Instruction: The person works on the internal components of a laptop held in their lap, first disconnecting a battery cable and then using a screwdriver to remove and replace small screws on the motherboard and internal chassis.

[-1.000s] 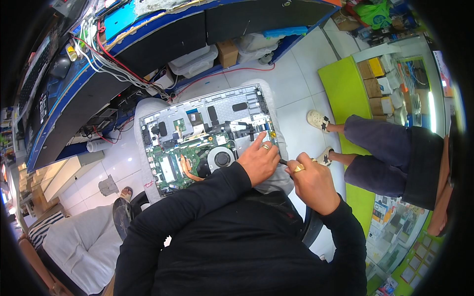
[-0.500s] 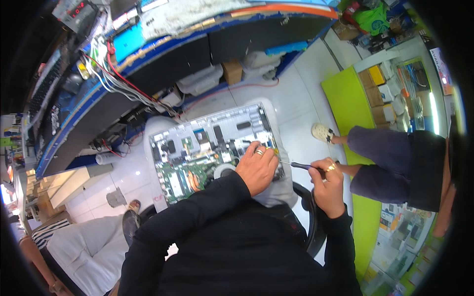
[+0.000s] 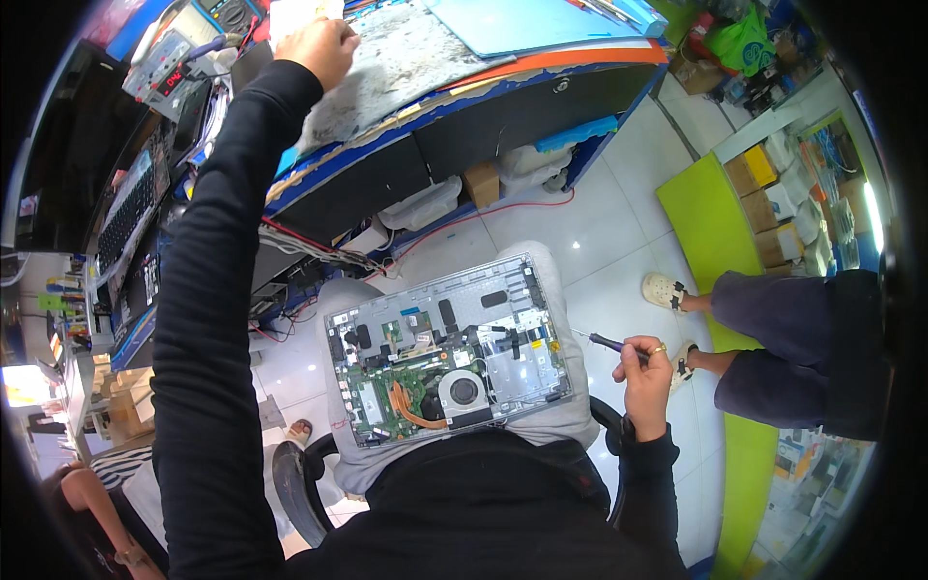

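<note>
An opened laptop lies across my lap with its insides bare: a green circuit board, a copper heat pipe and a round black fan. Stretched far forward over the workbench, my left hand is at a small white object. Its fingers are curled, and their tips and whatever they hold are hidden. To the right of the laptop, my right hand grips a dark-handled screwdriver, its thin shaft pointing left toward the laptop's edge without touching it.
The workbench carries a stained grey mat and a blue mat. A keyboard and a power supply stand at the left. Another person's legs are at the right, beside a green-edged display case.
My left hand has left the laptop and reached forward and left onto the workbench. The right hand still holds the screwdriver. The view has tilted forward, showing more of the bench.
</note>
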Motion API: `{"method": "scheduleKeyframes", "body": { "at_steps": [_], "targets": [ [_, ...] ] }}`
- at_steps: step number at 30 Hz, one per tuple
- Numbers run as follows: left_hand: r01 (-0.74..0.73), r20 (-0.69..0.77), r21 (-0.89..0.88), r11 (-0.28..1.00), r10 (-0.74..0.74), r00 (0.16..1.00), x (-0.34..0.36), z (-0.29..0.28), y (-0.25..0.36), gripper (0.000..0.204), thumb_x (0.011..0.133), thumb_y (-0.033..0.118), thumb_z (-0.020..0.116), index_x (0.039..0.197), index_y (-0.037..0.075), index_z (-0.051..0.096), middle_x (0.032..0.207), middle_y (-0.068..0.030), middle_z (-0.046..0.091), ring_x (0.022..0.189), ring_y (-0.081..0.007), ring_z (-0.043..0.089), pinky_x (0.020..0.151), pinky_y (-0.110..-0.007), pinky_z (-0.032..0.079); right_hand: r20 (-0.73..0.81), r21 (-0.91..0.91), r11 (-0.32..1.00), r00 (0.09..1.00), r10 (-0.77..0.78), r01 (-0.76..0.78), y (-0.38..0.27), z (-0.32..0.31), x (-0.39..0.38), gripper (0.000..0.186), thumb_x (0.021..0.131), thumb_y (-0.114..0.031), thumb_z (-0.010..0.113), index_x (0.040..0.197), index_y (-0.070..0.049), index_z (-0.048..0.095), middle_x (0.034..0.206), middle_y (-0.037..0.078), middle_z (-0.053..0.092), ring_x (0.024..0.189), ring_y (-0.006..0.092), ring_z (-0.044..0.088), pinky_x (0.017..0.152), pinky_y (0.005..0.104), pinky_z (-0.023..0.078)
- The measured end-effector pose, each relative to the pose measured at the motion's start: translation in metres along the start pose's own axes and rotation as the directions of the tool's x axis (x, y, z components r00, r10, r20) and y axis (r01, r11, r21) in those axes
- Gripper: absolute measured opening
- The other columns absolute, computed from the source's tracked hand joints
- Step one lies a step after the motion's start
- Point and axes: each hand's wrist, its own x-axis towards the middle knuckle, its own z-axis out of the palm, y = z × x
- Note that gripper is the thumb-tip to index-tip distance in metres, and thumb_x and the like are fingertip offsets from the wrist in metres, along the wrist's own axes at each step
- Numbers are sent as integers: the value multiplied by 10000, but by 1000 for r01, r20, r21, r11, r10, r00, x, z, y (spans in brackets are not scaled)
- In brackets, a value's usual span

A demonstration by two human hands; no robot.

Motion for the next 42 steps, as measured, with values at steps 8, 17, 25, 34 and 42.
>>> {"method": "scheduleKeyframes", "body": {
  "at_steps": [8, 17, 25, 34, 42],
  "targets": [
    [-6, 135, -22, 1000, 9, 991, 74, 29, 35, 262, 966, 286, 671, 920, 75, 818, 826, -168, 771, 763, -335, 738, 751, -476, 578, 17, 26, 999, 1000, 27, -27, 3, -2, -1, 111, 1064, -81, 700, 1124, 3, 660, 923, 37, 666, 719, 92, 644, 682, 248, 535],
    [-162, -72, -20, 987, 161, 984, 91, 115, -23, 148, 924, 173, 688, 887, 56, 770, 801, -189, 746, 692, -337, 696, 639, -487, 519, 91, 483, 874, 996, 0, -44, -8, -7, 10, 152, 1117, -142, 610, 1103, 9, 603, 858, 47, 621, 750, 147, 651, 758, 311, 571],
    [-24, -201, -310, 950, -41, 979, -78, -60, 106, 217, 968, 283, 779, 993, 68, 792, 880, -159, 760, 823, -308, 747, 750, -452, 572, 425, -484, 754, 873, -241, 444, -21, 54, -12, 163, 993, -143, 713, 963, 17, 698, 854, 210, 714, 803, 446, 724, 707, 484, 572],
    [138, 283, -751, 646, 125, 951, -302, -69, 179, 115, 983, 100, 782, 1021, -6, 761, 855, -130, 687, 727, -262, 665, 672, -370, 517, 531, -725, 386, 820, -213, 570, -12, 100, -18, 37, 838, -34, 662, 827, -10, 687, 820, 198, 723, 692, 395, 722, 647, 499, 590],
    [469, 464, -750, 466, -133, 876, -371, -66, 187, 120, 978, 131, 785, 998, 13, 774, 859, -131, 703, 748, -314, 692, 675, -397, 534, 470, -677, 508, 844, -258, 532, -13, 98, -14, 124, 873, -96, 693, 825, 17, 676, 803, 233, 705, 731, 453, 705, 680, 531, 580]
  ]
}}
